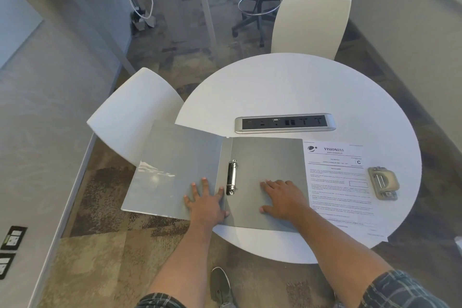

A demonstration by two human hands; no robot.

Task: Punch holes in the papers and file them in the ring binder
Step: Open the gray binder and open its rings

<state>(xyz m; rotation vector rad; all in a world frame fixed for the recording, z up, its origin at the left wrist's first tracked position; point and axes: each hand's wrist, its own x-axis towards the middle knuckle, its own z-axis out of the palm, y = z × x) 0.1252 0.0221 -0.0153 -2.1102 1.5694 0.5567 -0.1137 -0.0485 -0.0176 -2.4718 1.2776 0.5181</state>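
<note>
Head view shows our ring binder (265, 177) lying open on the round white counter (287, 87), its left cover (172, 165) hanging out past the counter's edge over the floor. Our left hand (206, 201) lies flat, fingers spread, on that cover just beside the metal ring mechanism (232, 177); our right hand (283, 196) lies flat and open on the right cover. Neither hand grips anything. The papers (340, 182) sit just right of the binder, partly tucked under its edge, with the hole punch (383, 182) beside them on the right. We judge the papers light and floppy, likely to slide on the smooth top, so best pinched as a squared stack along one long edge. The punch looks solid and metal, and should take a firm press from above. The unsupported cover may flex or tip.
</note>
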